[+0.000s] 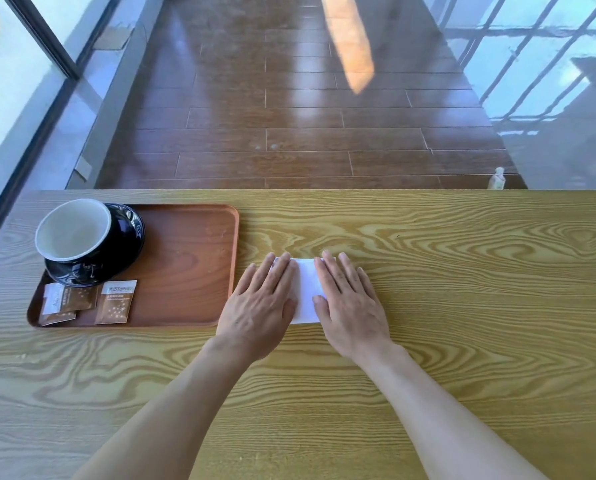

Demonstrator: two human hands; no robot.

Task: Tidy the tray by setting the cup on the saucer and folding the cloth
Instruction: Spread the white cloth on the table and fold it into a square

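Pressing flat, both hands, left hand (260, 303) and right hand (350, 303), lie open-palmed on the white cloth (307, 289), gripping nothing, just right of the tray (192, 258). At the tray's far-left corner, the cup (73, 230) sits on the saucer (130, 233). Lifting unevenly could let the fold spring open.

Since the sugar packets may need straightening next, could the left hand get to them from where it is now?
Probably yes. The left hand lies flat on the white cloth just right of the tray. The packets sit in the tray's near left corner, and only bare tray floor and its low rim lie between.
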